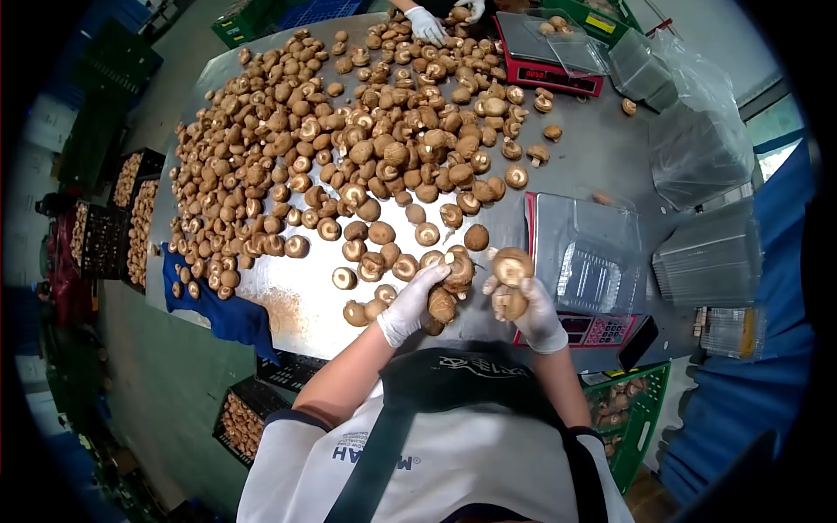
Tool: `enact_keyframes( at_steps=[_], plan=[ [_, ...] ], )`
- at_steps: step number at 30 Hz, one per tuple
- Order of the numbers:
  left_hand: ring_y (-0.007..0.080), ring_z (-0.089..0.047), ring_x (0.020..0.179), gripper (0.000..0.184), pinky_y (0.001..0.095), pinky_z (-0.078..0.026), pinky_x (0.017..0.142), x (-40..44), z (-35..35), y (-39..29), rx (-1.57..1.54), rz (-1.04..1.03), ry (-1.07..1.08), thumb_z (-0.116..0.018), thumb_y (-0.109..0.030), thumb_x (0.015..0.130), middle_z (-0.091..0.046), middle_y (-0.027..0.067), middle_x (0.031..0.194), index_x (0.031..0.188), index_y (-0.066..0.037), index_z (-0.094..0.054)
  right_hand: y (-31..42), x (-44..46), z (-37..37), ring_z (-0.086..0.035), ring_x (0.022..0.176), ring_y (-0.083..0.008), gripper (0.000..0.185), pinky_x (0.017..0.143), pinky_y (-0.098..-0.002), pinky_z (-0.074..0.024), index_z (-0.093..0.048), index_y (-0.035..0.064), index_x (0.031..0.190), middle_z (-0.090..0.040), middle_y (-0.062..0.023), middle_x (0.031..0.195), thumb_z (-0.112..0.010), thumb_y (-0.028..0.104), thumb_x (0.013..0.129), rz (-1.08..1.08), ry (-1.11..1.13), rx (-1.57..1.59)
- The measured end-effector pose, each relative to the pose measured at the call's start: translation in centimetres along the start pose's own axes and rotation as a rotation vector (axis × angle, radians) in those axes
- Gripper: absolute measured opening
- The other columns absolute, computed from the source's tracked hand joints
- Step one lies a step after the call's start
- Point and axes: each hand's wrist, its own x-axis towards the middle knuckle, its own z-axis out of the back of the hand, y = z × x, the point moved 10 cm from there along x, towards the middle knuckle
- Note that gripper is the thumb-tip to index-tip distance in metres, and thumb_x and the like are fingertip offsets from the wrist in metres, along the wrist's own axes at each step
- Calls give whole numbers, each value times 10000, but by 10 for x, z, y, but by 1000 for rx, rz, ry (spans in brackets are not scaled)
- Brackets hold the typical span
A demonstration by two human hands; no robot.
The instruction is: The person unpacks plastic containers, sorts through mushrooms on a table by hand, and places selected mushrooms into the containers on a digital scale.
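Both my hands wear white gloves and are in front of me at the near edge of the metal table (305, 322). My left hand (410, 307) is closed around a few brown shiitake mushrooms (442, 305), one with its pale stem up. To its right, my right hand (539, 315) grips shiitake mushrooms too, a larger one (513, 266) above a smaller one. Some fingers are hidden behind the caps. Just left of my left hand lie several loose mushrooms (344, 278). A clear plastic tray (584, 248) rests on a red scale (602, 329) beside my right hand.
A big mushroom heap (288, 131) covers the far table. Across it, another person's gloved hand (426, 26) is near a second red scale (551, 74). Stacked clear trays (711, 257) stand at right. A blue cloth (228, 315) hangs over the left edge; a green crate (645, 427) is below right.
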Motion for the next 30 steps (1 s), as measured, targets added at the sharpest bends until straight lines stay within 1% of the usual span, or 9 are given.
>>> enact_keyframes(
  at_steps=[1,5,7,9,13,15,22,24,30],
  plan=[
    [186,-623,1008,408,327,-531,864,-2,-1,7,-51,70,-4,-533,-319,983,-626,93,1141,1266,-25,-536,0,-2,0,-550,632,-143,712,581,-261,-467,-469,-9,1345,-616,-154,1026,-529,566,930,51,-13,137],
    [211,-633,949,482,338,-538,780,-21,-5,13,-103,105,-44,-485,-417,978,-628,115,1157,1271,-39,-543,-6,12,-12,-549,639,-133,549,590,-268,-476,-494,4,1330,-621,-91,995,-553,406,961,-105,-73,106],
    [219,-614,957,553,317,-516,718,-38,-11,18,-163,174,33,-409,-487,983,-602,135,1203,1286,-39,-525,-20,28,18,-609,824,-93,364,743,-267,-514,-544,-12,1302,-670,-30,1025,-546,166,984,-5,-241,-647],
    [218,-607,900,585,299,-499,671,-47,-8,22,-263,211,26,-364,-518,988,-599,145,1213,1289,-44,-527,-32,27,22,-591,780,-66,339,660,-228,-497,-574,-9,1262,-658,-17,931,-612,149,964,-13,-285,-560],
    [179,-623,942,541,277,-513,775,-37,-27,17,-243,86,204,-444,-455,977,-629,115,1144,1302,-30,-523,-15,3,12,-556,1062,-124,421,931,-274,-458,-485,-34,1364,-592,-48,1188,-571,125,984,117,-194,-356],
    [169,-616,972,521,284,-512,855,-21,-36,7,-49,2,19,-488,-424,965,-613,107,1162,1312,-36,-511,9,-17,12,-516,1156,-137,465,1011,-292,-409,-433,-29,1407,-563,-68,1251,-559,126,987,86,-219,-302],
    [200,-561,1127,400,293,-459,952,64,-223,12,670,-479,317,-617,-199,943,-541,95,1233,1296,-28,-541,146,-116,89,-495,1253,-227,611,1067,-354,-401,-304,13,1503,-495,-149,1370,-505,105,933,592,-733,-537],
    [243,-540,1154,436,311,-446,976,82,-247,28,844,-650,352,-659,-178,906,-503,132,1250,1303,-43,-542,152,-135,127,-404,1358,-261,659,1130,-374,-328,-254,14,1527,-370,-171,1497,-475,-68,911,656,-844,-601],
    [379,-367,1353,538,438,-342,1118,90,-238,42,1161,-770,305,-702,-192,822,-436,186,1395,1317,-56,-542,129,-140,158,-371,1394,-302,677,1159,-390,-285,-342,-15,1476,-380,-182,1506,-450,-128,817,441,-901,-1109]
  ],
)
